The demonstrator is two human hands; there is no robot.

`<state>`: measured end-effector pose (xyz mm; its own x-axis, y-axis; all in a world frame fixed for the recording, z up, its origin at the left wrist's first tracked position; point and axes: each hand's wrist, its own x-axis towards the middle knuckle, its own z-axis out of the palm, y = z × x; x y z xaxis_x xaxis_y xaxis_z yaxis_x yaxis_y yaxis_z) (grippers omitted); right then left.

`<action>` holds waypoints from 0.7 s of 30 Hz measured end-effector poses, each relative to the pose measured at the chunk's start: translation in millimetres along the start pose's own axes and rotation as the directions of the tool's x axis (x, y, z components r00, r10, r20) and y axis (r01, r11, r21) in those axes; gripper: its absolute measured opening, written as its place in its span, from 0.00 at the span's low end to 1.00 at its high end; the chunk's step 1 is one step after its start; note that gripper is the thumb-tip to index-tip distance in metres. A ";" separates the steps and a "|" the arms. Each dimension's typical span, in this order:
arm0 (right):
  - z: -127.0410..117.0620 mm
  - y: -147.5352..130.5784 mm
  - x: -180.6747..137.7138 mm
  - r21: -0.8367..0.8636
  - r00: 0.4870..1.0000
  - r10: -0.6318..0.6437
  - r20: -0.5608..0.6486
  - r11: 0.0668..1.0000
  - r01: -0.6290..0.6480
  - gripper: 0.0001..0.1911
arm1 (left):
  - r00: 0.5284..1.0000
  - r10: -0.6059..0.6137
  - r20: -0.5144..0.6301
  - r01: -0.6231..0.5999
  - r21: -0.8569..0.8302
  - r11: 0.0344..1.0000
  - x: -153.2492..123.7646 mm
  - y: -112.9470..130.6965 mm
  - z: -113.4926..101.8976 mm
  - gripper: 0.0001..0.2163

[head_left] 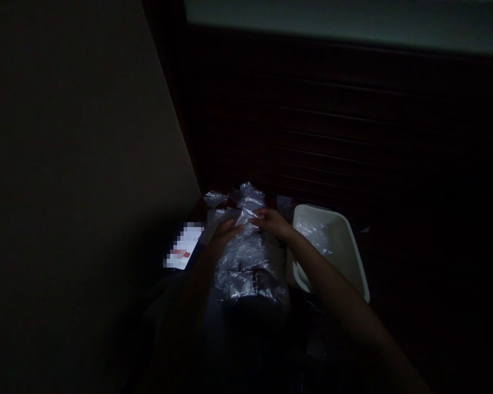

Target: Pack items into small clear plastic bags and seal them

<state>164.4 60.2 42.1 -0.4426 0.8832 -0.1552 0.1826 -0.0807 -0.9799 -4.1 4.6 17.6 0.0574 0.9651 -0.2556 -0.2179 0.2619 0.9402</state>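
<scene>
Both my hands are at a clear plastic bag [247, 216] in the middle of the view. My left hand [225, 230] has its fingers closed on the bag's left side. From the right, my right hand [270, 220] pinches the bag near its top. Below my hands a heap of crinkled clear plastic bags [244, 257] lies on a dark surface close to my lap. More crumpled plastic [250, 195] sits just beyond my fingers. The room is very dark, so the fingertips and anything inside the bags are hard to make out.
Right of the heap stands a white plastic basin [355, 262] with some clear plastic [314, 235] in it. A lit phone screen [184, 246] glows on the left. A pale wall [86, 137] rises at the left, and dark slatted panelling [312, 109] lies ahead.
</scene>
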 end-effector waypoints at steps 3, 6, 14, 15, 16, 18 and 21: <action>-0.2 2.0 0.7 0.025 1.000 0.007 0.010 1.000 -0.008 0.22 | 1.000 0.006 -0.003 -0.006 0.025 1.000 0.3 -3.3 -2.3 0.14; 0.1 2.0 1.1 0.026 1.000 -0.002 -0.017 1.000 0.002 0.23 | 0.999 0.027 -0.020 -0.027 -0.008 1.000 2.5 -6.3 -4.1 0.12; -0.8 1.8 2.5 -0.007 1.000 -0.031 -0.003 0.999 0.031 0.22 | 0.998 0.069 -0.008 -0.067 0.110 0.992 2.4 -6.0 -3.7 0.12; -0.8 2.8 3.1 -0.007 1.000 -0.030 0.002 1.000 0.030 0.22 | 0.997 0.076 -0.026 -0.071 0.140 0.988 2.7 -6.0 -4.6 0.12; -0.8 3.9 3.8 -0.004 1.000 -0.025 -0.001 1.000 0.025 0.22 | 0.995 0.083 -0.047 -0.075 0.164 0.984 3.2 -6.2 -5.7 0.12; -0.9 6.0 5.1 0.011 1.000 -0.008 -0.021 1.000 0.008 0.21 | 0.993 0.092 -0.070 -0.077 0.190 0.979 4.2 -6.9 -7.6 0.12; -1.3 7.6 5.1 0.051 1.000 0.010 -0.026 0.999 -0.009 0.22 | 0.994 0.098 -0.054 -0.087 0.188 0.978 5.0 -8.3 -8.5 0.12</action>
<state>164.6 64.7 34.0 -0.4177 0.8940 -0.1620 0.1413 -0.1122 -0.9836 -10.3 7.2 6.6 -0.0172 0.9847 -0.1736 -0.0345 0.1730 0.9843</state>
